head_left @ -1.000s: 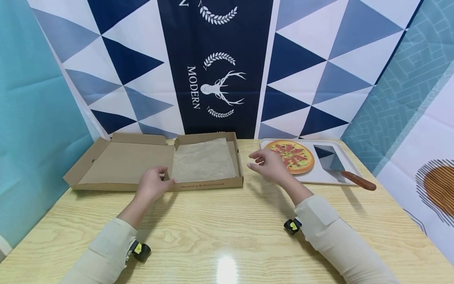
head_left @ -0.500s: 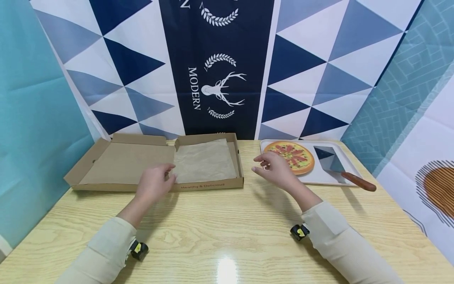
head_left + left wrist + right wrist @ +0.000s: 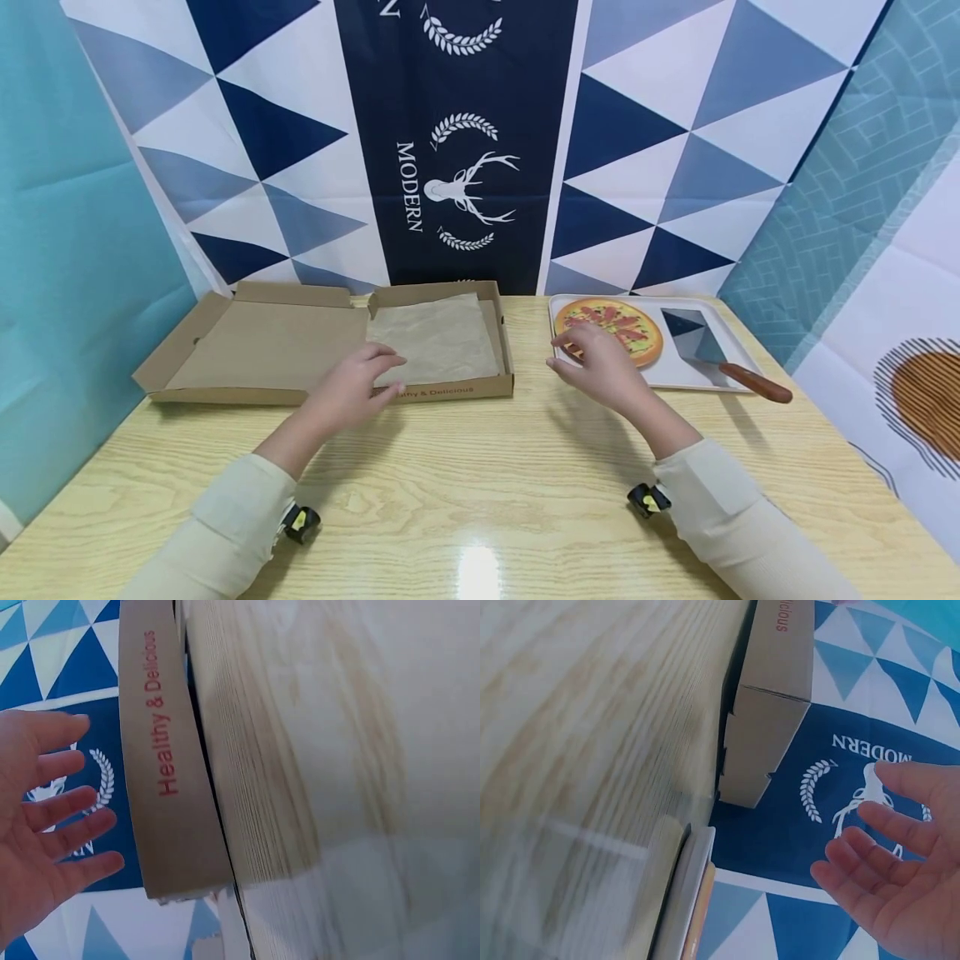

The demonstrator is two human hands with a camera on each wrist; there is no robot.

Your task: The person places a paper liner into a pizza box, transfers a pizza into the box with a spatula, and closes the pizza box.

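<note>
My left hand (image 3: 347, 392) hovers by the front wall of an open cardboard pizza box (image 3: 480, 387), fingers spread and holding nothing. In the left wrist view all five fingers of that hand (image 3: 45, 802) stand apart from the box wall (image 3: 169, 765). A sheet of brown paper (image 3: 442, 333) lies inside the box's right half; the lid (image 3: 262, 342) is folded flat to the left. My right hand (image 3: 600, 367) is in the air before a pizza (image 3: 637, 329), covering part of its near left edge. Nothing is between its relaxed fingers in the right wrist view.
The pizza lies on a white tray (image 3: 671, 377) at the back right. Beside it on the tray is a metal pizza server (image 3: 697, 337), its wooden handle (image 3: 756, 382) jutting past the front rim. A patterned cloth (image 3: 465, 192) hangs behind the wooden table (image 3: 465, 483).
My left hand has moved right from the lid's front edge to the box's right half, its fingers spreading. My right hand has shifted slightly right and nearer. Box, pizza and server stay put.
</note>
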